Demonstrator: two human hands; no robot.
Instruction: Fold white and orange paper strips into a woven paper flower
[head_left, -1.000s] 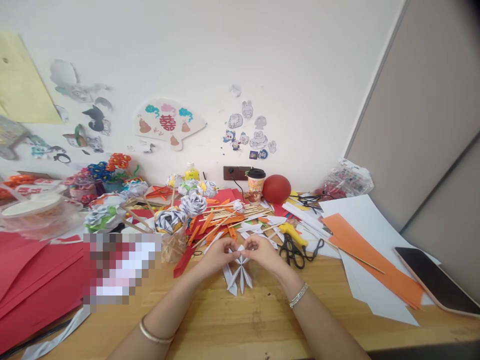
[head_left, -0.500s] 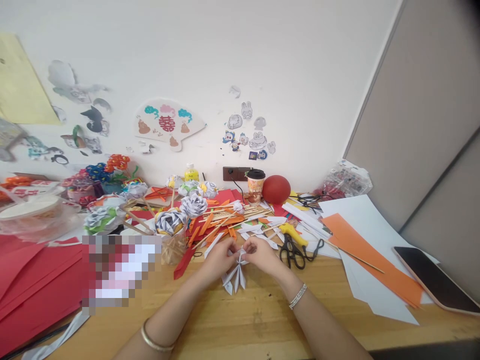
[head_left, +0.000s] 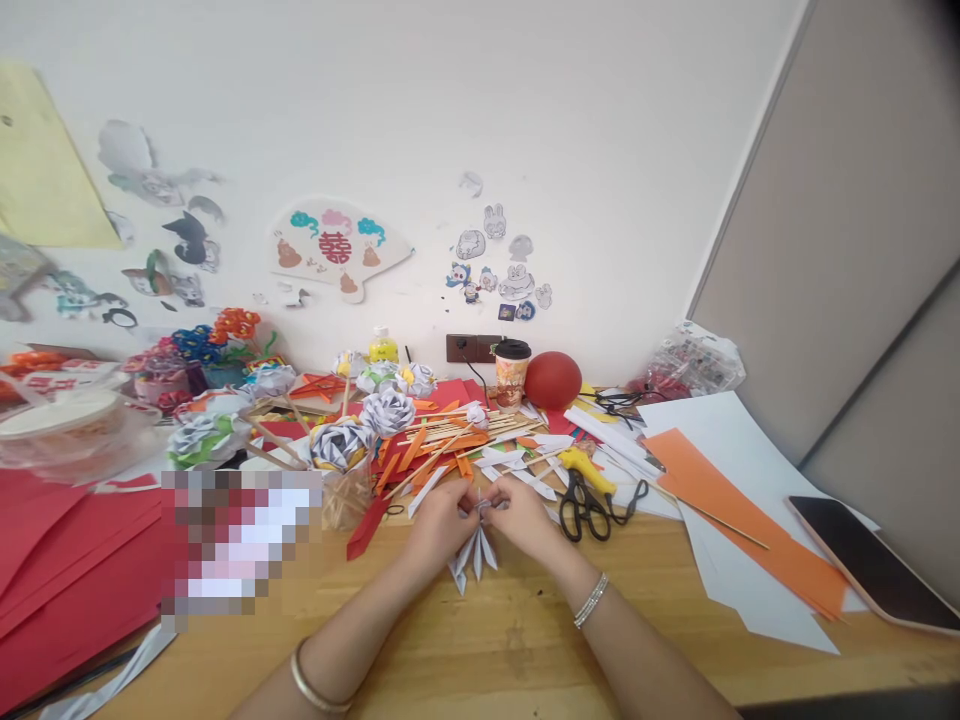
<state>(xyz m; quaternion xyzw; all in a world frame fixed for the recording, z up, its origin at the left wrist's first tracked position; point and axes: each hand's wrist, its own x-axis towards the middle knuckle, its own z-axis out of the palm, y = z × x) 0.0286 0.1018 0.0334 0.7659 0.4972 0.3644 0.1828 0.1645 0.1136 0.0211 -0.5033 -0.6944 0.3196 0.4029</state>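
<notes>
Between my hands is a piece of folded white paper (head_left: 477, 558), its pointed pleats fanning down toward me above the wooden table. My left hand (head_left: 444, 520) pinches its upper end from the left. From the other side, the fingertips of my right hand (head_left: 520, 512) pinch the same narrow end. The fingers partly cover the top of the paper. Just right of my right hand lie black-handled scissors (head_left: 585, 508) and a yellow glue gun (head_left: 587, 468). Thin wooden sticks (head_left: 442, 432) and folded paper strips lie beyond my hands.
White paper flowers (head_left: 341, 442) stand at the left, near red paper sheets (head_left: 67, 590). A paper cup (head_left: 512, 375) and a red balloon (head_left: 553, 380) are by the wall. At right lie orange paper (head_left: 742, 520), white sheets (head_left: 720, 570) and a phone (head_left: 874, 560).
The folded paper has turned slightly between my fingers, and its pleats now hang at a different angle. Both hands have shifted only a little and keep their pinch.
</notes>
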